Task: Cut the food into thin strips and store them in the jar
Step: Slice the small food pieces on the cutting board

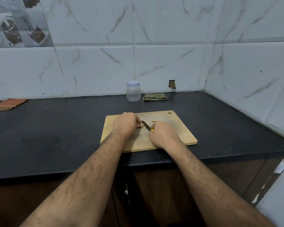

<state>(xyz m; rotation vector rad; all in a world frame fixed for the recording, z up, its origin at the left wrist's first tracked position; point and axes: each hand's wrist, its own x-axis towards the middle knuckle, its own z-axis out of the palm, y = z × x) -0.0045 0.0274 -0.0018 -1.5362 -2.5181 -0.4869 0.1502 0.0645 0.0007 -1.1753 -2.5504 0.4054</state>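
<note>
A person stands at a dark counter [56, 128] in a tiled kitchen corner, both bare forearms reaching out over a wooden cutting board [179, 128] that lies near the counter's front edge. The left hand [125, 122] rests on the left part of the board, its fingers [138, 120] curled down and pinning a small pale piece of food [141, 125] against the wood; only the tip of that piece shows past the knuckles. The right hand [162, 134] is clenched round the yellow handle of a small knife [146, 125], of which just a sliver of yellow shows at the fist. The dark blade angles away to the far left, its tip just beside the held food and the left fingertips. Whether the edge is touching the food cannot be told from this angle. A separate small cut piece [153, 120] lies alone on the board, just beyond the blade and a little to the right. On the far side of the counter, against the wall, a clear plastic jar [133, 93] stands upright with its pale lid on, well apart from the board. A folded green checked cloth [155, 96] lies just right of the jar, and an orange striped cloth [7, 104] lies at the far left edge.
</note>
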